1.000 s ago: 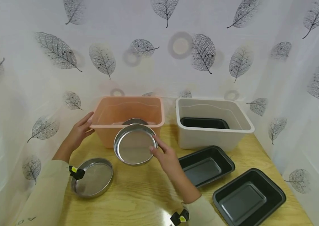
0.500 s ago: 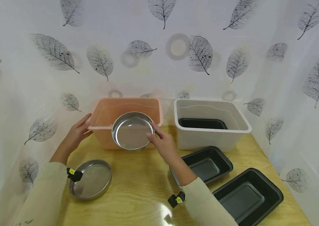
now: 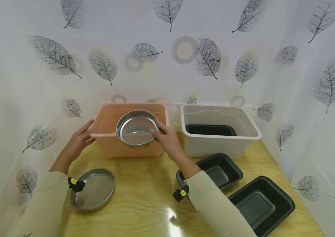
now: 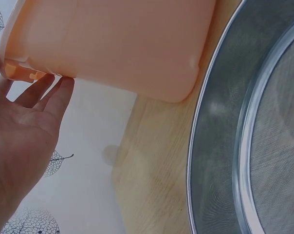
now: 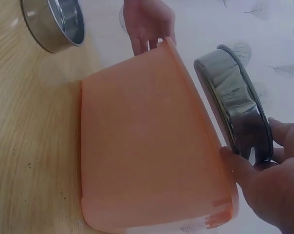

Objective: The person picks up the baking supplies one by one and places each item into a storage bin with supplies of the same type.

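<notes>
My right hand [image 3: 168, 140] pinches the near right rim of a round metal sieve [image 3: 137, 128], thumb on one side and fingers on the other. Tilted, the sieve hangs over the front edge of an orange plastic bin [image 3: 131, 149]; the right wrist view shows its shiny side wall [image 5: 237, 97] close beside the bin's rim. At the bin's left end my left hand [image 3: 76, 143] holds the rim, its fingers [image 4: 64, 95] under the lip in the left wrist view. A second round sieve [image 3: 94, 191] lies on the table below my left forearm.
Right of the orange bin stands a white bin [image 3: 217, 144] with a dark pan [image 3: 210, 129] inside. Two black loaf pans, a nearer one [image 3: 262, 207] and a farther one [image 3: 222, 171], lie on the wooden table [image 3: 137, 204]. A leaf-patterned curtain [image 3: 155, 85] hangs behind.
My right hand has raised the sieve and carried it away from me, from in front of the orange bin to over its front rim. The left hand stays at the bin's left rim.
</notes>
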`<action>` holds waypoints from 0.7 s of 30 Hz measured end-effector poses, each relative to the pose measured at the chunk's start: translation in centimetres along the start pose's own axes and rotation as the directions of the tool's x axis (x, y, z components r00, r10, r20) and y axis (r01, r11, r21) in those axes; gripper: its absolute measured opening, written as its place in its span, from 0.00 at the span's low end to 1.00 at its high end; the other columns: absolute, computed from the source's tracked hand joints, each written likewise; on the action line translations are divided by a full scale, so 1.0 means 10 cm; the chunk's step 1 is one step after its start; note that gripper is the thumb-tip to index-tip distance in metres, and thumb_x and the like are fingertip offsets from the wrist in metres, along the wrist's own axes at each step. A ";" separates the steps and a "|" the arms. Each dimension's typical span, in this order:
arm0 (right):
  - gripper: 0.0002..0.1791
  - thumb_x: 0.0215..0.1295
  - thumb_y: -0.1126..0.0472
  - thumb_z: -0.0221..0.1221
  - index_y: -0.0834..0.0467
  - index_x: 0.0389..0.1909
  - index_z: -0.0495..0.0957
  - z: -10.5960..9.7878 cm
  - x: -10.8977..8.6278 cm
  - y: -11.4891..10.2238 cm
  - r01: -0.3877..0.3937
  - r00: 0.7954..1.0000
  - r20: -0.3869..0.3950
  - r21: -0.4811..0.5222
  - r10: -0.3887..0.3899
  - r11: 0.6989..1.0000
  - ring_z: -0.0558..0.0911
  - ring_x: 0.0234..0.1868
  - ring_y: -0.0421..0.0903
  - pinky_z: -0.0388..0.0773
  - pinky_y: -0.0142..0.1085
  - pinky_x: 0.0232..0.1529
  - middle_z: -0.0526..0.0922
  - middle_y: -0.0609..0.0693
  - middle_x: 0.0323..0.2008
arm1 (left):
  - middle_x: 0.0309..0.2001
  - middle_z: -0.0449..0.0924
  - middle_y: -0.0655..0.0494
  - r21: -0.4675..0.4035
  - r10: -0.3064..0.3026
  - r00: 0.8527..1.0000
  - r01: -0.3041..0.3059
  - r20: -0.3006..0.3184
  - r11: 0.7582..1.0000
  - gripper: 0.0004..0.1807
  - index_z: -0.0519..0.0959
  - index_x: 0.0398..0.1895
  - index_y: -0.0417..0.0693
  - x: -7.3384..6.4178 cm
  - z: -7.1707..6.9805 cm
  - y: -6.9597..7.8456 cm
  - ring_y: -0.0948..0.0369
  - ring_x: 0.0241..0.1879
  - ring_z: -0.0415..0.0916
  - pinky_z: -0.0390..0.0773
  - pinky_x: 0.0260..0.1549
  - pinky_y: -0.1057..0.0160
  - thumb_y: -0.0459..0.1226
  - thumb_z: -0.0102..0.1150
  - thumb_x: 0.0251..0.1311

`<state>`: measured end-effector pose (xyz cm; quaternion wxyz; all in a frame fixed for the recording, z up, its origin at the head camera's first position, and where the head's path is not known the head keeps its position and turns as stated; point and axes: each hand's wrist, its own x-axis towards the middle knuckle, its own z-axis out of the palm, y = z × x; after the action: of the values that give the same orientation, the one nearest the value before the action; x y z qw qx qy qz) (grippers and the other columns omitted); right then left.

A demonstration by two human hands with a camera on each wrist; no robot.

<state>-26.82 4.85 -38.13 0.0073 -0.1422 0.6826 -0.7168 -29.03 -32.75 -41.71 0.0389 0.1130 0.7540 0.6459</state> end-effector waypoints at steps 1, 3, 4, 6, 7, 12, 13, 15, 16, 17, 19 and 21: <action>0.30 0.72 0.62 0.61 0.57 0.73 0.68 0.00 0.03 -0.01 -0.008 1.000 0.003 -0.005 0.008 1.000 0.77 0.65 0.54 0.82 0.38 0.57 0.67 0.56 0.74 | 0.80 0.35 0.33 0.005 -0.001 1.000 0.001 -0.001 1.000 0.36 0.42 0.83 0.53 0.00 0.00 0.00 0.80 0.54 0.72 0.75 0.58 0.72 0.49 0.41 0.79; 0.30 0.72 0.61 0.61 0.55 0.73 0.67 0.02 0.08 -0.03 -0.021 1.000 0.011 -0.013 0.022 1.000 0.78 0.64 0.53 0.81 0.40 0.58 0.68 0.57 0.73 | 0.80 0.36 0.32 -0.001 0.005 1.000 -0.005 0.001 1.000 0.36 0.42 0.83 0.53 0.00 0.00 -0.01 0.80 0.54 0.72 0.75 0.57 0.72 0.48 0.41 0.80; 0.30 0.72 0.61 0.60 0.54 0.73 0.67 0.02 0.11 -0.04 -0.029 0.999 0.012 -0.013 0.029 0.999 0.78 0.63 0.52 0.81 0.41 0.58 0.69 0.57 0.72 | 0.80 0.36 0.32 -0.007 0.009 1.000 -0.009 0.003 1.000 0.36 0.42 0.83 0.53 0.01 -0.01 -0.01 0.80 0.54 0.72 0.75 0.57 0.72 0.47 0.41 0.80; 0.30 0.72 0.61 0.60 0.54 0.73 0.68 0.03 0.18 -0.06 -0.039 0.999 0.013 -0.010 0.039 0.999 0.79 0.61 0.50 0.82 0.40 0.56 0.71 0.59 0.71 | 0.79 0.35 0.31 -0.015 0.015 1.000 -0.015 0.007 1.000 0.35 0.42 0.83 0.52 0.01 -0.01 -0.03 0.80 0.54 0.72 0.76 0.54 0.75 0.47 0.41 0.80; 0.29 0.72 0.61 0.60 0.54 0.73 0.68 0.04 0.22 -0.07 -0.042 0.999 0.014 -0.008 0.042 0.999 0.80 0.59 0.48 0.83 0.38 0.55 0.71 0.59 0.70 | 0.79 0.35 0.32 -0.023 0.014 1.000 -0.014 0.008 1.000 0.35 0.42 0.83 0.53 0.02 -0.01 -0.03 0.79 0.55 0.72 0.77 0.53 0.76 0.47 0.41 0.80; 0.30 0.72 0.60 0.61 0.54 0.73 0.69 0.04 0.39 -0.07 -0.052 0.999 0.009 0.036 0.052 0.998 0.82 0.37 0.41 0.84 0.29 0.35 0.76 0.60 0.66 | 0.80 0.36 0.34 0.007 -0.011 1.000 0.011 0.000 1.000 0.36 0.42 0.83 0.54 0.03 -0.01 -0.02 0.76 0.58 0.71 0.76 0.53 0.77 0.49 0.41 0.79; 0.30 0.72 0.61 0.61 0.55 0.73 0.68 0.04 0.42 -0.07 -0.048 0.999 0.017 0.047 0.047 0.998 0.80 0.32 0.40 0.83 0.29 0.32 0.77 0.62 0.64 | 0.80 0.37 0.34 0.012 -0.017 1.000 0.017 -0.004 1.000 0.36 0.42 0.83 0.54 0.03 -0.01 -0.02 0.74 0.59 0.71 0.76 0.55 0.75 0.49 0.41 0.79; 0.30 0.72 0.62 0.60 0.55 0.73 0.68 0.04 0.48 -0.07 -0.045 0.999 0.029 0.067 0.044 0.997 0.81 0.30 0.39 0.86 0.34 0.35 0.78 0.64 0.62 | 0.80 0.37 0.34 0.029 -0.027 1.000 0.027 -0.007 0.999 0.36 0.41 0.83 0.54 0.02 -0.01 0.00 0.70 0.63 0.70 0.73 0.62 0.68 0.50 0.40 0.79; 0.30 0.73 0.62 0.60 0.56 0.73 0.67 0.04 0.51 -0.06 -0.038 0.999 0.033 0.065 0.036 0.997 0.82 0.31 0.39 0.87 0.36 0.38 0.78 0.64 0.62 | 0.80 0.37 0.35 0.031 -0.032 0.999 0.032 -0.006 0.999 0.37 0.41 0.83 0.54 0.02 -0.01 0.00 0.67 0.65 0.69 0.71 0.65 0.64 0.50 0.40 0.79; 0.30 0.73 0.63 0.60 0.57 0.74 0.67 0.04 0.55 -0.05 -0.032 0.999 0.038 0.064 0.030 0.997 0.83 0.32 0.39 0.88 0.40 0.42 0.78 0.65 0.62 | 0.80 0.37 0.35 0.031 -0.035 0.999 0.035 -0.004 0.999 0.37 0.41 0.83 0.54 0.02 0.00 0.00 0.63 0.68 0.67 0.68 0.68 0.59 0.50 0.40 0.79; 0.30 0.73 0.64 0.59 0.58 0.74 0.66 0.04 0.63 -0.04 -0.022 0.999 0.044 0.061 0.019 0.998 0.84 0.36 0.43 0.86 0.46 0.50 0.76 0.67 0.63 | 0.81 0.37 0.36 0.042 -0.040 0.999 0.041 -0.006 0.998 0.36 0.40 0.83 0.55 0.01 -0.01 0.01 0.55 0.72 0.63 0.63 0.69 0.52 0.50 0.40 0.79; 0.30 0.73 0.64 0.59 0.59 0.73 0.66 0.04 0.71 -0.03 -0.019 0.999 0.041 0.040 0.018 0.999 0.85 0.44 0.46 0.82 0.48 0.56 0.74 0.66 0.66 | 0.81 0.37 0.36 0.057 -0.044 0.999 0.044 -0.006 0.997 0.36 0.40 0.83 0.55 0.01 0.00 0.02 0.49 0.75 0.58 0.62 0.70 0.50 0.51 0.39 0.80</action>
<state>-33.45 3.02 -36.42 0.0308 -0.1503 0.6688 -0.7274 -29.13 -32.75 -41.54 0.0480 0.0960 0.7745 0.6234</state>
